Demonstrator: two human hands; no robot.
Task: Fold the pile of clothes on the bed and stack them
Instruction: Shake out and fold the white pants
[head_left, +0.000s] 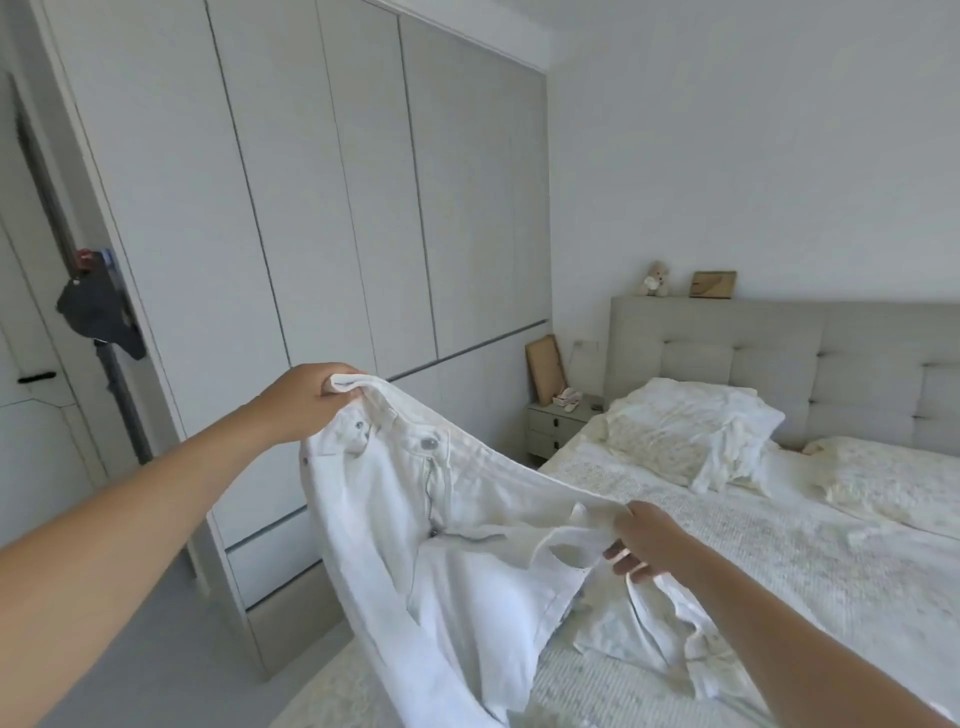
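I hold a pair of white jeans (415, 530) up in the air by the waistband, its fly and metal button facing me. My left hand (306, 400) grips the left end of the waistband, raised high. My right hand (644, 540) pinches the right end, lower and nearer the bed. The legs hang down over the bed's near corner. More pale clothes (639, 639) lie crumpled on the bed (779, 545) under my right forearm.
Tall grey wardrobe doors (311, 208) fill the left. A bedside table (558, 423) with a picture frame stands by the padded headboard (779, 353). Two pillows (691, 431) lie at the head of the bed. A dark cap (96, 312) hangs on a door at far left.
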